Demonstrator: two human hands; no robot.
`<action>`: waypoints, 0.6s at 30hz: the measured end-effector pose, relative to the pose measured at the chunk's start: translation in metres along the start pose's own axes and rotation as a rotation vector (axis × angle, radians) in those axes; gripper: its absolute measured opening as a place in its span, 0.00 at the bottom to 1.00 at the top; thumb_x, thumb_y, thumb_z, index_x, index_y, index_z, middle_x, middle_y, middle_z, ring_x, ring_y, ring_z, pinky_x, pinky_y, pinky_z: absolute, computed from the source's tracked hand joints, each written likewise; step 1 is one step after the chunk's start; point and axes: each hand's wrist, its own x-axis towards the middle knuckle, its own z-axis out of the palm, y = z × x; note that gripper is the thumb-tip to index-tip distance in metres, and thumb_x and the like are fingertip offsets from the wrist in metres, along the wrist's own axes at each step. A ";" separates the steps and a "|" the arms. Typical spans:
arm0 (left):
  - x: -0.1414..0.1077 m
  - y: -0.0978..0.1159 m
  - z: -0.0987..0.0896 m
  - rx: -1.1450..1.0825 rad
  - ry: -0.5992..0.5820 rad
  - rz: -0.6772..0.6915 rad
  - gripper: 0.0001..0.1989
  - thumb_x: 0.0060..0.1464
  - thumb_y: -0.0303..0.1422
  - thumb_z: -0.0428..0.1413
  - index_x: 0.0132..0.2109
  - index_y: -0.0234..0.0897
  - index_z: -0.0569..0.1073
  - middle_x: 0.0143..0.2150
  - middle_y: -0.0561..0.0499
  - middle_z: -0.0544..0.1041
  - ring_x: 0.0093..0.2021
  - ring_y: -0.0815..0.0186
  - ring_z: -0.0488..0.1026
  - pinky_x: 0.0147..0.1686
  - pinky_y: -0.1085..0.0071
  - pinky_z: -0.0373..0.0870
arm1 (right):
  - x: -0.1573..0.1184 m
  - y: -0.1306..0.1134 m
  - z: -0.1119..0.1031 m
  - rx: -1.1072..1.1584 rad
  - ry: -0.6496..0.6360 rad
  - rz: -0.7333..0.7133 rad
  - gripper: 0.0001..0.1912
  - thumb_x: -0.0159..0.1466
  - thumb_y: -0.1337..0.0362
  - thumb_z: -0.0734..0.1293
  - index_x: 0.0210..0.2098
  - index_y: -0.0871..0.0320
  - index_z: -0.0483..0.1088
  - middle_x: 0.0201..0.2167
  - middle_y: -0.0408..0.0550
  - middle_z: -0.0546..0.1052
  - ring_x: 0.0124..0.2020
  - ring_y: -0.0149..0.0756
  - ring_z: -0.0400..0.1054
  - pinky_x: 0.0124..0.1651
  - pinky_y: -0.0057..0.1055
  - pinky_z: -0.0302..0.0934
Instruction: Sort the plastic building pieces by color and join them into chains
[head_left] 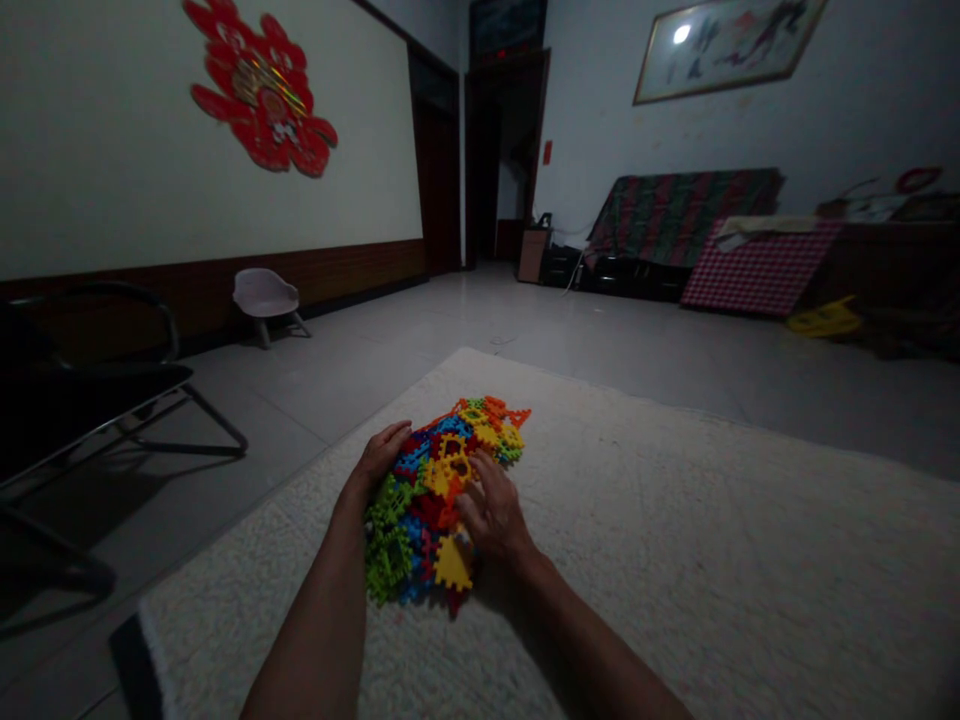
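We have the pile of toy pieces (pixel 412 510) on the rug (pixel 675 520), between our left hand (pixel 381 455) and right hand (pixel 491 505). To our left, we see an armchair (pixel 90 390) on the floor (pixel 360 345) and, farther off, a small chair (pixel 265 294) near the wall (pixel 360 130). Beyond the rug, a doorway (pixel 510 160) stands left of a sofa (pixel 675 220), with a framed picture (pixel 724 50) above the sofa.

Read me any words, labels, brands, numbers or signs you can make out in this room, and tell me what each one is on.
No word, brand or number is readable here.
Framed picture on the wall: dark marks, too blurred to tell whether any are writing.
Small red tag by the doorway: too small to read.
Red wall decoration: no legible lettering.
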 end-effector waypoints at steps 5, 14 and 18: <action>0.004 -0.005 0.001 0.070 -0.006 0.004 0.28 0.47 0.50 0.59 0.50 0.36 0.78 0.54 0.44 0.79 0.54 0.53 0.74 0.57 0.59 0.69 | 0.018 0.035 -0.013 -0.194 0.104 0.084 0.26 0.64 0.64 0.60 0.61 0.55 0.64 0.66 0.57 0.62 0.68 0.53 0.51 0.64 0.58 0.51; 0.006 -0.012 0.003 0.100 -0.060 0.071 0.31 0.45 0.52 0.59 0.51 0.35 0.79 0.55 0.42 0.78 0.56 0.51 0.73 0.58 0.57 0.68 | 0.060 0.068 -0.004 -0.177 0.045 0.092 0.23 0.67 0.66 0.54 0.57 0.64 0.69 0.60 0.60 0.69 0.62 0.45 0.60 0.65 0.48 0.54; 0.001 -0.007 0.005 0.086 -0.067 0.054 0.32 0.44 0.53 0.60 0.51 0.35 0.79 0.54 0.43 0.79 0.54 0.51 0.75 0.57 0.58 0.69 | 0.068 0.077 0.000 -0.147 0.057 0.079 0.22 0.67 0.65 0.54 0.56 0.64 0.69 0.60 0.61 0.69 0.62 0.47 0.60 0.64 0.51 0.55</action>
